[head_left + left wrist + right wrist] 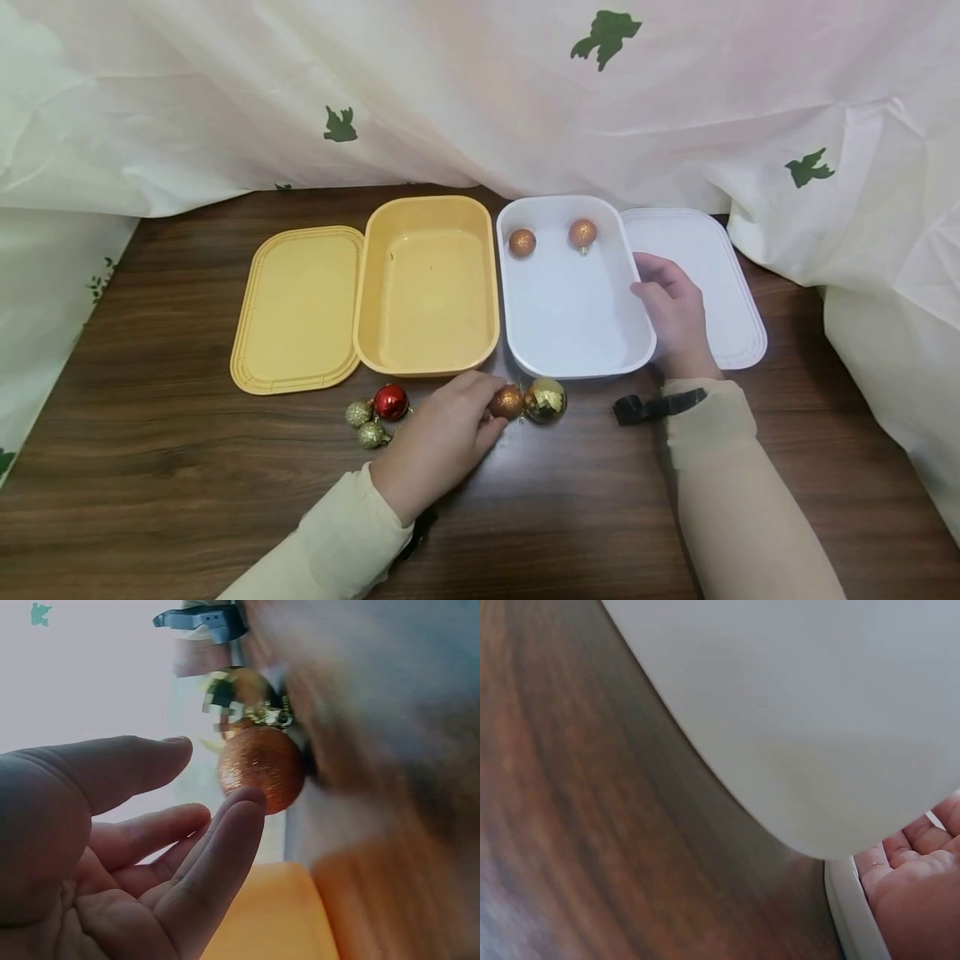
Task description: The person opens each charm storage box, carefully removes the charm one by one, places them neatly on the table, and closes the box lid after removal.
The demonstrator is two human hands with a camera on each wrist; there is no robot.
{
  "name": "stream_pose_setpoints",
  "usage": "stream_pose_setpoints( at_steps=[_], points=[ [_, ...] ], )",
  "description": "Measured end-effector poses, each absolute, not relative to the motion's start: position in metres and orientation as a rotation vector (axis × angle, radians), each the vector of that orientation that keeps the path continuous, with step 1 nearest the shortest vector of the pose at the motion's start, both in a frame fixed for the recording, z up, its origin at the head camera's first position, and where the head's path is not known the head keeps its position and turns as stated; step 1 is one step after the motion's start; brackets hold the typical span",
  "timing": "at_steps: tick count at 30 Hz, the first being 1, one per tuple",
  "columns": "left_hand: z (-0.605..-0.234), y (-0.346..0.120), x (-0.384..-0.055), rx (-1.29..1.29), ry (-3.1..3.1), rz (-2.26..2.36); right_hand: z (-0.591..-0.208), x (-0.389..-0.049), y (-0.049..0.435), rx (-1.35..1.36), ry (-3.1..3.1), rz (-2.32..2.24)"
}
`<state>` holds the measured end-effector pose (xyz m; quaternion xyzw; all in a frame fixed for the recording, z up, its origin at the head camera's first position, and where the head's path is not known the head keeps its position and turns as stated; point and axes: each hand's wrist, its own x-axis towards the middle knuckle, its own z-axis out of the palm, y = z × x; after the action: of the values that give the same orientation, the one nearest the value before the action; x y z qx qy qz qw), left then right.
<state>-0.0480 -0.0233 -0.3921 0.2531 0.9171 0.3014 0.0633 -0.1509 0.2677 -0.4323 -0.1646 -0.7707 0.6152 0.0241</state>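
My left hand (442, 433) reaches to a glittery orange ball ornament (507, 402), thumb and fingers parted. In the left wrist view a fingertip overlaps the orange ball (262, 769) and the thumb stands apart from it. Right beside that ball lies a shiny gold ball ornament (546, 401). My right hand (675, 312) holds the right rim of the white box (581, 371), thumb at the edge. In the right wrist view the box wall (802, 712) hides part of that hand. Two orange balls, one at left (522, 242) and one at right (582, 234), lie inside the white box.
A yellow box (427, 300) stands left of the white one, its yellow lid (300, 312) further left. The white lid (720, 292) lies at right. A red ball (391, 402) and two gold glitter balls (358, 414) sit near my left wrist. A patterned curtain (465, 92) hangs behind.
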Motion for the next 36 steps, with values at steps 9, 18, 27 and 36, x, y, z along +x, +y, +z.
stream_pose_setpoints(
  at_steps=[9, 18, 27, 36],
  points=[
    [-0.37, -0.022, -0.057, 0.757, 2.794, 1.112, -0.432, -0.151, 0.268, -0.496, -2.381, 1.919],
    [-0.343, -0.003, -0.091, 0.602, 2.662, 1.447, -0.433, -0.151, 0.269, -0.502, -2.392, 1.912],
    [-0.334, 0.017, -0.129, 0.506, 2.532, 1.623, -0.434, -0.152, 0.268, -0.46, -2.371, 1.922],
    [-0.329, 0.038, -0.152, 0.411, 2.46, 1.76, -0.435, -0.151, 0.268, -0.429, -2.329, 1.948]
  ],
)
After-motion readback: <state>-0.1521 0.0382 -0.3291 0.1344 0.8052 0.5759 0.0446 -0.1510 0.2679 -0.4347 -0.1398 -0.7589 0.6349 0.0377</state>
